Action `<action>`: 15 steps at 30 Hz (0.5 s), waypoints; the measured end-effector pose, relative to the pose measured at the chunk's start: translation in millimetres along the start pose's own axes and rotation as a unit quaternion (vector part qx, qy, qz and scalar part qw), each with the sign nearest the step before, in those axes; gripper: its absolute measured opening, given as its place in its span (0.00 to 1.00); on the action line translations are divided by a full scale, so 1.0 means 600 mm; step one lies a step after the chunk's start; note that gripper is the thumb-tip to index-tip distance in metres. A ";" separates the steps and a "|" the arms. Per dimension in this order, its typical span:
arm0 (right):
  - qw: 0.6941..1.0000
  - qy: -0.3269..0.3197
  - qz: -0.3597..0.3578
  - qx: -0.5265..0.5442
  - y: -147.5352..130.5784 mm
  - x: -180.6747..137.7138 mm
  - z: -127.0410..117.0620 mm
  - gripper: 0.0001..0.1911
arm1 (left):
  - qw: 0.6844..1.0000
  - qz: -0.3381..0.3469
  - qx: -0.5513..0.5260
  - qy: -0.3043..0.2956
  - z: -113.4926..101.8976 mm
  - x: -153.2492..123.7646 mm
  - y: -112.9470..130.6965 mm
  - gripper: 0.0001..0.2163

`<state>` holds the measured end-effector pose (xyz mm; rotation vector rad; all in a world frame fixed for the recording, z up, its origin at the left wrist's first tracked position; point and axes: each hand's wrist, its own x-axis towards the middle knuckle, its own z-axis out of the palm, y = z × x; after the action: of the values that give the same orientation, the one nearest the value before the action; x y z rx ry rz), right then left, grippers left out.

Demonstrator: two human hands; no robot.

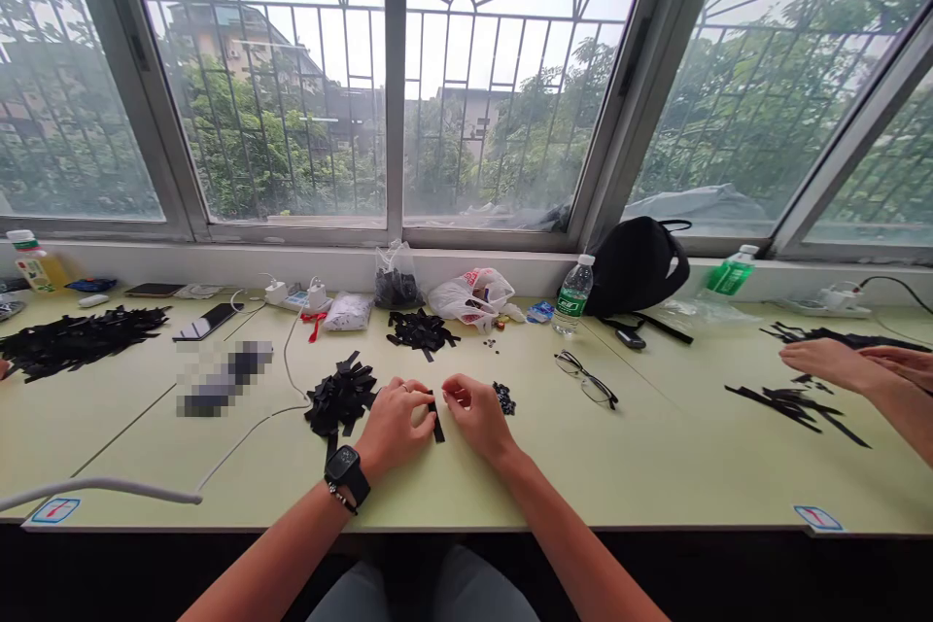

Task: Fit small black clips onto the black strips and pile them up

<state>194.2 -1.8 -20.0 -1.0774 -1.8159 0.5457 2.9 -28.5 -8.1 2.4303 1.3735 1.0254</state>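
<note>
A short black strip (438, 426) lies on the pale table between my two hands. The fingers and thumb of my left hand (394, 423) close on its left edge. My right hand (477, 416) is pinched just right of the strip; whatever its fingertips hold is too small to make out. Close beside it sits a small heap of dark, shiny little pieces (503, 398). To the left of my left hand is a pile of black strips (341, 398), and another black strip pile (421, 331) lies farther back.
Eyeglasses (587, 379) rest right of my hands. A water bottle (572, 296), a black bag (633, 267) and plastic bags (477, 297) line the window side. A white cable (284, 364) crosses at left. Another person's hands (831, 364) are over black strips at far right.
</note>
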 end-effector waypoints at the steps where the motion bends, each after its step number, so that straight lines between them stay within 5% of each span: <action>1: 1.000 -0.007 -0.007 -0.005 -0.002 -0.001 0.000 0.06 | 1.000 0.004 0.001 -0.002 0.000 0.000 0.001 0.11; 15: 0.994 -0.062 -0.055 -0.070 -0.004 -0.007 0.009 0.14 | 1.000 0.010 0.011 -0.020 -0.008 -0.002 0.017 0.15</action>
<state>188.9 -6.1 -22.6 -1.0492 -2.0344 0.4336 6.3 -35.7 -0.3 2.4713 1.3592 0.9656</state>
